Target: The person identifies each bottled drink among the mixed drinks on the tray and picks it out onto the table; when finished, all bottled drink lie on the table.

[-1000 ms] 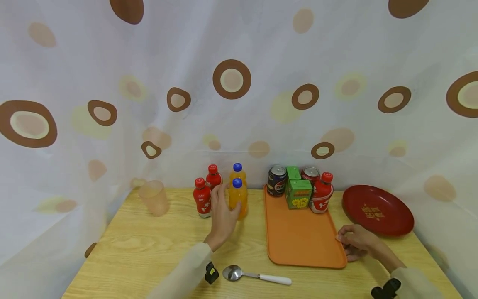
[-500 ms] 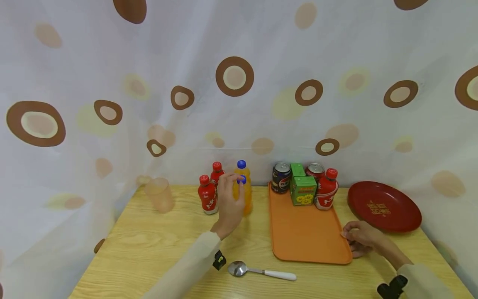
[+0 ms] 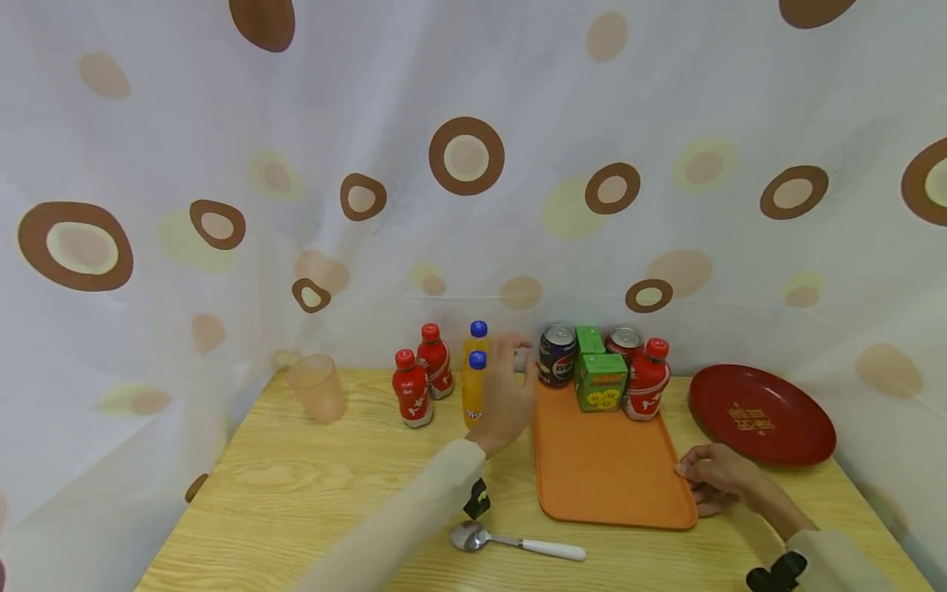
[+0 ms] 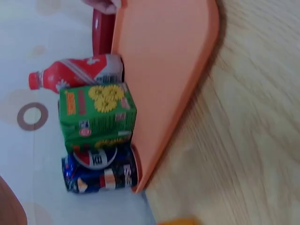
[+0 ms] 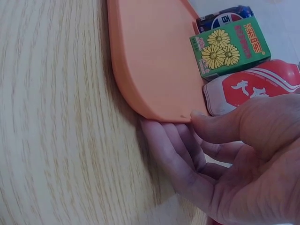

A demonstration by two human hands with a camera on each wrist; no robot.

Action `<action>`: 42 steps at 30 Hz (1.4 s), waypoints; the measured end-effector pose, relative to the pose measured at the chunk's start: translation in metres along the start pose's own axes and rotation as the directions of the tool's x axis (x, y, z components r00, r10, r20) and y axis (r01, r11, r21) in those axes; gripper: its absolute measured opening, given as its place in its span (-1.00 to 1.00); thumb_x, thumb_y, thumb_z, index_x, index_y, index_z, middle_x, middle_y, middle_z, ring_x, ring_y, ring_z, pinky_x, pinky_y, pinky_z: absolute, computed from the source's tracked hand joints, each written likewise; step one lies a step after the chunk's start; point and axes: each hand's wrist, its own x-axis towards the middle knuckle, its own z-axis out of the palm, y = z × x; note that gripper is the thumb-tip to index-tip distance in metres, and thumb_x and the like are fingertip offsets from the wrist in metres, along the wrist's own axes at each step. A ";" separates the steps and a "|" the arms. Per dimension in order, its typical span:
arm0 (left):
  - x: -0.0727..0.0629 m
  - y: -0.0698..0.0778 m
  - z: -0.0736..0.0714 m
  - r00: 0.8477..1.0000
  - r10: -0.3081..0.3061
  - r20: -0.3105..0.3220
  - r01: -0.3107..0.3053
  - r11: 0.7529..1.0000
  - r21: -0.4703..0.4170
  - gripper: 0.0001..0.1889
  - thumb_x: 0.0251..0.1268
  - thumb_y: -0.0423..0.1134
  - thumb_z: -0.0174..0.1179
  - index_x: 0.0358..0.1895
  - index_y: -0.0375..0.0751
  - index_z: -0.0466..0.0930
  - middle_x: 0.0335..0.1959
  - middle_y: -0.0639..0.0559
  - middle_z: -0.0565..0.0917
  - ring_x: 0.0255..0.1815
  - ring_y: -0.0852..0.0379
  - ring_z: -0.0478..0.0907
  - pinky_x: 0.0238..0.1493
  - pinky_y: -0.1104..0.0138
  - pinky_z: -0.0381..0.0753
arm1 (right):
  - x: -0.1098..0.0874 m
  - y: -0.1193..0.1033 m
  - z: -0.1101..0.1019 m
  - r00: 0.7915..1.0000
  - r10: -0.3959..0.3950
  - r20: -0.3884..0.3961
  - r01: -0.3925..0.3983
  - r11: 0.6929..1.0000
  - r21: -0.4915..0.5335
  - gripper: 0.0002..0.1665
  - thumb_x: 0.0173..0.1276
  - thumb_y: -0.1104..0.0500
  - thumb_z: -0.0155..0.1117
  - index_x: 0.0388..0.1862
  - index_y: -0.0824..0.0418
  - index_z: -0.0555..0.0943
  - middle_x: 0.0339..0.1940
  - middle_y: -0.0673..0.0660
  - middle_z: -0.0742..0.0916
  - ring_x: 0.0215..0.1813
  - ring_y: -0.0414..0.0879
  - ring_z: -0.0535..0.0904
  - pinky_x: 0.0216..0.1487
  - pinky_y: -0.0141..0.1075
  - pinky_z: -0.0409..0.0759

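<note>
My left hand (image 3: 506, 399) hovers between the orange drink bottles (image 3: 472, 388) and the left rim of the orange tray (image 3: 602, 473), fingers loosely bent around nothing. It overlaps the front bottle and the tray's back left corner in the head view. My right hand (image 3: 713, 477) pinches the tray's right rim; in the right wrist view the thumb (image 5: 213, 129) lies on top and the fingers are underneath. At the tray's back stand a dark blue can (image 3: 556, 358), two green drink cartons (image 3: 602, 383), a red can (image 3: 624, 341) and a red bottle (image 3: 647, 382).
Two red bottles (image 3: 412, 390) stand left of the orange ones. A translucent cup (image 3: 316, 390) is at the back left. A dark red plate (image 3: 762, 415) lies at the right. A spoon (image 3: 518, 543) with a white handle lies in front, and a patterned curtain (image 3: 547, 271) hangs behind.
My left hand has left the orange bottles and moved right, to the tray's left rim. The bottles stay where they stood. My right hand keeps its grip on the tray.
</note>
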 end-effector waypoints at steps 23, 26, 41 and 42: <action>0.009 0.035 0.105 0.909 -0.139 0.393 0.198 0.974 -0.114 -0.65 0.59 -0.15 0.18 0.29 -0.16 0.46 0.22 0.00 0.55 0.26 0.04 0.56 0.31 0.40 0.54 | -0.002 0.001 0.000 0.997 -0.061 -0.038 0.059 0.997 -0.056 -0.77 0.63 0.24 0.10 -0.13 0.42 0.57 -0.45 0.06 0.64 -0.45 -0.14 0.63 -0.39 -0.27 0.74; 0.014 0.035 0.118 0.897 -0.129 0.422 0.169 0.984 -0.059 -0.55 0.55 -0.11 0.24 0.35 -0.18 0.44 0.25 -0.02 0.55 0.26 0.02 0.56 0.32 0.41 0.54 | -0.003 0.002 0.000 0.997 -0.067 -0.039 0.065 0.997 -0.048 -0.77 0.63 0.23 0.11 -0.12 0.42 0.58 -0.46 0.07 0.64 -0.45 -0.13 0.63 -0.39 -0.24 0.76; 0.018 0.025 0.161 0.809 -0.122 0.575 -0.084 0.944 0.318 -0.03 0.30 0.03 0.48 0.66 0.19 0.06 0.45 0.23 0.52 0.38 0.27 0.50 0.41 0.24 0.42 | -0.002 0.003 0.001 0.998 -0.052 -0.036 0.051 0.998 -0.031 -0.78 0.62 0.24 0.12 -0.15 0.40 0.58 -0.47 0.09 0.66 -0.46 -0.11 0.66 -0.38 -0.19 0.79; 0.019 0.026 0.162 0.809 -0.124 0.575 -0.095 0.937 0.336 -0.03 0.30 0.03 0.48 0.66 0.20 0.06 0.44 0.23 0.53 0.38 0.27 0.51 0.40 0.24 0.41 | -0.003 0.003 0.001 0.998 -0.052 -0.036 0.051 0.998 -0.029 -0.79 0.63 0.24 0.12 -0.14 0.41 0.58 -0.47 0.09 0.65 -0.46 -0.11 0.65 -0.38 -0.18 0.79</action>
